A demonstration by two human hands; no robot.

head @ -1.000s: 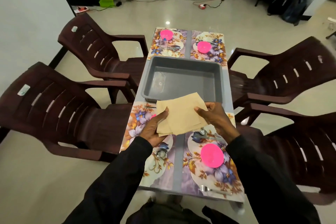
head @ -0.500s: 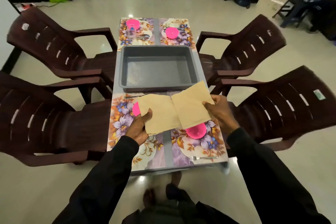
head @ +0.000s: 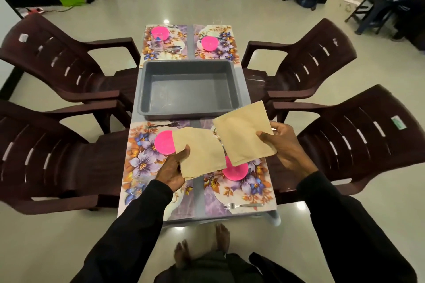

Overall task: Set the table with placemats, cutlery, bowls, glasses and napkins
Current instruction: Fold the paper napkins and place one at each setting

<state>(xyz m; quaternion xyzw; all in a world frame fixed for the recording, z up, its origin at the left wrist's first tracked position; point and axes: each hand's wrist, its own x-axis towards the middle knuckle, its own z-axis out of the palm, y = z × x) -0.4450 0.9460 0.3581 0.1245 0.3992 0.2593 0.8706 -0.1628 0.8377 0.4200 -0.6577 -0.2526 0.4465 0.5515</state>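
near side of the grey tray (head: pixel 165 114), left to right: a pink bowl (head: pixel 163 142) is sitting on a floral placemat (head: pixel 140 158); the left hand (head: pixel 171 169) is gripping a folded stack of beige napkins (head: pixel 200 153) over that bowl's edge; the right hand (head: pixel 284 145) is pinching a single napkin (head: pixel 242 133), raised by the tray's near right corner.

- The left hand (head: pixel 171 172) gripped a folded stack of tan paper napkins (head: pixel 200 151) above a round pink plastic bowl (head: pixel 163 142).
- The right hand (head: pixel 284 145) pinched a single square tan paper napkin (head: pixel 241 131).
- A grey rectangular plastic tub (head: pixel 190 93) sat on the worktop (head: pixel 199 200).
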